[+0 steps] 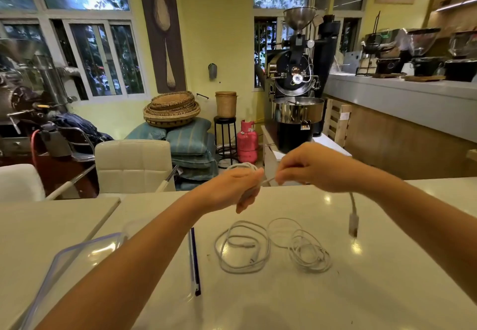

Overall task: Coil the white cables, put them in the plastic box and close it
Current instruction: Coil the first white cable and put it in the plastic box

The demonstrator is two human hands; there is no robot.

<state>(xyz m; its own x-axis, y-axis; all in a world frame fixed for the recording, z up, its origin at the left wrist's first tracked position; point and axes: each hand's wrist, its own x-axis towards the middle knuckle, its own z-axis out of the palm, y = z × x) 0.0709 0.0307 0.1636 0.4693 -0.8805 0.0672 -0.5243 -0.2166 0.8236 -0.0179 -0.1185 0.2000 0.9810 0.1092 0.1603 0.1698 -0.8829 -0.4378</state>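
My left hand (232, 187) grips a coiled white cable (242, 166). My right hand (309, 167) pinches its tail, and the plug (353, 222) dangles below. A thick loose cable (242, 247) and a thin loose cable (309, 252) lie on the table (387, 291).

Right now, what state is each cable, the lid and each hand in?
Left hand: grips the held cable, partly coiled.
Right hand: fingers pinch the same cable's free stretch; its connector dangles.
Thicker cable: loose loops on the table.
Thinner cable: loose tangle on the table.
Lid: off, lying flat at the left.

White cables (242, 246): three; plastic box (85, 244): one; hands (312, 166): two.
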